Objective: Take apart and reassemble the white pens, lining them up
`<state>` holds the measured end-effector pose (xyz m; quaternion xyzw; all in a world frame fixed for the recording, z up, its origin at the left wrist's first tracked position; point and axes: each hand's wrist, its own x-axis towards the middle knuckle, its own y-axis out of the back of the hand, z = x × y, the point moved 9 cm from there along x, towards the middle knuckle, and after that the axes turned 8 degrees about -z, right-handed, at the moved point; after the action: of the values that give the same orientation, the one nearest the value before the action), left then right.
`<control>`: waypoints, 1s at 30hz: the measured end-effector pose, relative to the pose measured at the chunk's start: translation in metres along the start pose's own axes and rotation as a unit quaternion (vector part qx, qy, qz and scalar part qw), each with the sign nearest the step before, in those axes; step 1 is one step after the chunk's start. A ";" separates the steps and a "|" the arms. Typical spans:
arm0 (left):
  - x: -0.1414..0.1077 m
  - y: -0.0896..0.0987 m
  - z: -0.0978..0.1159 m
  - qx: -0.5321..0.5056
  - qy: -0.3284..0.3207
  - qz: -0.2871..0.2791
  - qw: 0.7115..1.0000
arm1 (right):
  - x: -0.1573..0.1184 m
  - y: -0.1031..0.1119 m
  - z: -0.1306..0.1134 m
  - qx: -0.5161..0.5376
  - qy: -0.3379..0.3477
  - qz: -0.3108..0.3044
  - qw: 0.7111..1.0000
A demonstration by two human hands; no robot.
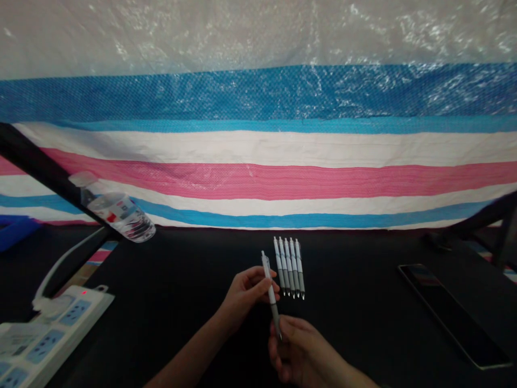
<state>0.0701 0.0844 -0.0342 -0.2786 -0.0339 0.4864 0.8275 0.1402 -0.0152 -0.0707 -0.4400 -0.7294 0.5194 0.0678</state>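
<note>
One white-and-grey pen is held between my two hands, raised over the black surface, its white clicker end pointing away from me and its grey end slanting down towards me. My left hand has a narrow grip on the white upper barrel, thumb on the near side and fingers curled around behind. My right hand closes its grip around the grey lower part by the tip, thumb along the side and the other fingers folded underneath

Just beyond and to the right of the held pen, five matching pens lie side by side in a neat row, white clickers at the far end, grey sections and metal tips towards me. Well apart to the right, a dark phone lies at a slant with its screen up

Over on my left sits a white power strip with blue socket faces and a glowing red light; a white plug is in it, with a pale cable running up and away. Farther back, a clear bottle tilts beside a black bar, and part of a blue container shows at the left edge. Behind everything hangs a striped sheet in white, blue and pink
</note>
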 end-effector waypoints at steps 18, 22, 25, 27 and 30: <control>0.002 0.001 -0.002 0.002 -0.011 -0.021 1.000 | -0.006 -0.007 -0.005 -0.011 -0.009 -0.013 1.000; 0.001 0.002 -0.003 0.002 -0.011 -0.014 1.000 | -0.005 -0.007 -0.006 -0.023 -0.003 -0.021 1.000; 0.001 0.003 -0.002 0.003 -0.017 -0.006 1.000 | -0.003 -0.005 -0.002 -0.021 -0.019 -0.030 0.999; 0.001 0.003 -0.002 0.001 -0.017 -0.006 1.000 | -0.002 -0.004 0.001 -0.022 -0.026 -0.038 0.999; 0.001 0.003 -0.002 -0.006 -0.013 0.000 1.000 | -0.002 -0.004 0.000 -0.025 -0.014 -0.047 0.999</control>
<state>0.0687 0.0853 -0.0372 -0.2772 -0.0477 0.4896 0.8253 0.1390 -0.0163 -0.0665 -0.3997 -0.7628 0.5034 0.0707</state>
